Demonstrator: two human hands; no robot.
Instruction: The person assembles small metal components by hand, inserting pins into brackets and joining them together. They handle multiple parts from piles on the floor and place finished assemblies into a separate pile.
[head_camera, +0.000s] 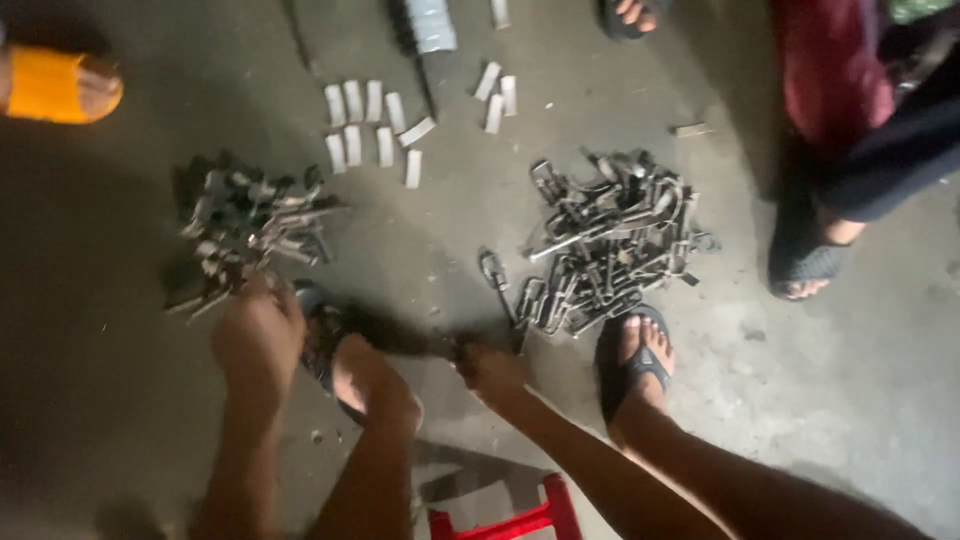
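Over a concrete floor, the left hand reaches, blurred so its grip cannot be told, into a pile of small metal pieces, while the right hand closes around a dark metal part beside a heap of metal brackets.

Dull grey metal clasps and pale metal strips on rough matt concrete floor.
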